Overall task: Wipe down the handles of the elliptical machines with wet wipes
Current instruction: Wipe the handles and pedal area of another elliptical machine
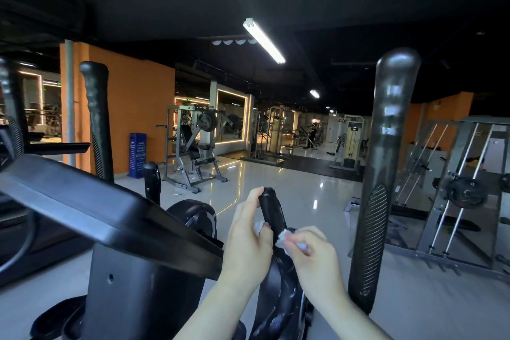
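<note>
Two hands on one short handle

Short black handle (271, 212) rises between both hands. Left hand (248, 232) curls round its upper end; right hand (311, 248) pinches a white wet wipe (287, 237) against its side. Right of that hand stands a tall handle (386, 163).

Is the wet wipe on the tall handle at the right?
No, the right hand presses the wet wipe against the short inner handle, which the left hand grips; the tall right handle stands untouched.
</note>
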{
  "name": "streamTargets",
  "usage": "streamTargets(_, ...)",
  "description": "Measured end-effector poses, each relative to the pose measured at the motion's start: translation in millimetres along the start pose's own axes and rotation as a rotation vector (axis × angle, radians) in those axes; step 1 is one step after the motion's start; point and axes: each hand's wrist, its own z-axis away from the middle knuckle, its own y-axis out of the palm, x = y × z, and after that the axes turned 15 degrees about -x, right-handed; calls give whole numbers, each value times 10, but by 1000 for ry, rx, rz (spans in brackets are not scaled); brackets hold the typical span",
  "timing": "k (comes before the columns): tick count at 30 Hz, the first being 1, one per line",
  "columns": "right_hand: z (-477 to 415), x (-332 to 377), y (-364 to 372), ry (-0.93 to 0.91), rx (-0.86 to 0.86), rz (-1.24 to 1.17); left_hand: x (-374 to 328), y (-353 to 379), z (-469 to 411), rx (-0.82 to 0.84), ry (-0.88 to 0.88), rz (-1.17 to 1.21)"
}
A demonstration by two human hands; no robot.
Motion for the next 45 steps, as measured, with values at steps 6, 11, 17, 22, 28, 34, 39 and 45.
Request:
streamTargets(6, -40, 288, -196, -27, 19, -9, -57, -45, 214, -75, 2, -30)
streamTargets(11, 65, 403, -227, 77, 120, -130, 39, 38, 507, -110, -15, -10)
streamTargets(17, -107, 415, -142, -22, -53, -89, 50, -3, 395, -127, -3, -44)
streamTargets(22, -329, 519, 42, -121, 41, -92, -23, 40, -37, -90, -3, -47)
streamTargets(28, -211, 216, 67, -134, 29, 37, 30, 32, -218, -130, 62, -28)
streamTargets(34, 13, -98, -143, 13, 69, 151, 43, 31, -235, -98, 82, 4)
streamTargets(39, -229, 454, 115, -140, -54, -51, 52, 24, -275, -75, 109, 6)
streamTargets(45, -9, 99, 140, -110, -25, -62, 40, 12, -273, -78, 64, 20)
